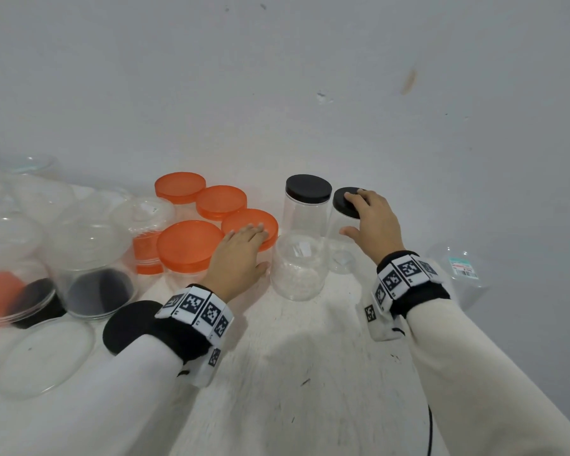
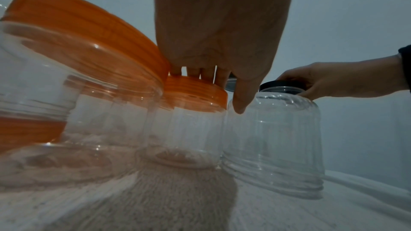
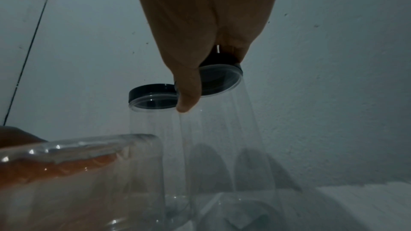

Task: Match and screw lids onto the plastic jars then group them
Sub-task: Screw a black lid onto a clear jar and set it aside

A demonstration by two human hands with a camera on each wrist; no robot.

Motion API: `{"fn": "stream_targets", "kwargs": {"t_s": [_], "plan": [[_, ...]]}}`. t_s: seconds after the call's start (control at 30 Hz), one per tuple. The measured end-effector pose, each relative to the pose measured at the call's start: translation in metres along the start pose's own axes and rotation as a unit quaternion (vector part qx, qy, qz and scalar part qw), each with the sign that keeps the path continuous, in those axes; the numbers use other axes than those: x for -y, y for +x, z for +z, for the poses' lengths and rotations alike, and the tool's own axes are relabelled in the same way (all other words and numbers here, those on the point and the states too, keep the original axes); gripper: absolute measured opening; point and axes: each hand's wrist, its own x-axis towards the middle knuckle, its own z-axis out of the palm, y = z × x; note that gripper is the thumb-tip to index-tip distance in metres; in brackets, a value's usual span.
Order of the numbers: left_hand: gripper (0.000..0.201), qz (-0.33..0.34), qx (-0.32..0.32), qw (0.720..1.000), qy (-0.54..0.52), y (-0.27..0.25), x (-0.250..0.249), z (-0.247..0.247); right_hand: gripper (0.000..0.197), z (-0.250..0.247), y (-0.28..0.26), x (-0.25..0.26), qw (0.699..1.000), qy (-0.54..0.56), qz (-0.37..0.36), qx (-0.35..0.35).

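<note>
My left hand [image 1: 257, 246] lies flat on the orange lid of a clear jar [image 1: 268, 225], fingers straight on top and thumb hanging down its right side. The left wrist view shows the same: left hand [image 2: 219, 92] on the orange-lidded jar [image 2: 193, 97]. My right hand [image 1: 351, 212] grips the black lid of a tall clear jar [image 1: 342, 203], fingers curled over the top and thumb under the rim. That jar [image 3: 222, 83] leans a little under the right hand [image 3: 209, 80]. A second black-lidded tall jar [image 1: 308, 189] stands just left of it.
A lidless clear jar [image 1: 298, 268] stands upside down between my hands. Three more orange-lidded jars [image 1: 190, 245] cluster to the left. Several clear jars [image 1: 93, 258] with black and orange lids are piled at far left, and a labelled clear jar [image 1: 463, 271] lies at right. The wall is close behind.
</note>
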Motion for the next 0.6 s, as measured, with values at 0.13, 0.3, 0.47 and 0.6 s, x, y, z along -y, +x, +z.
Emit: {"fn": "stream_targets", "kwargs": {"t_s": [0.13,0.3,0.47,0.6], "plan": [[0.061,0.0,-0.001,1.0,-0.002,-0.001,0.0,0.0,0.063,0.0,0.002,0.001,1.0,0.001,0.0,-0.008],[0.061,-0.002,0.006,1.0,-0.003,0.0,-0.001,-0.002,0.055,-0.002,0.002,0.005,1.0,-0.013,-0.004,-0.018],[0.061,0.001,0.012,1.0,-0.006,-0.001,-0.001,-0.003,0.056,-0.008,0.004,0.012,0.998,-0.065,-0.014,0.005],[0.061,0.0,0.015,1.0,-0.007,-0.001,-0.002,-0.005,0.062,-0.015,0.008,0.018,0.994,-0.101,-0.001,0.046]]}}
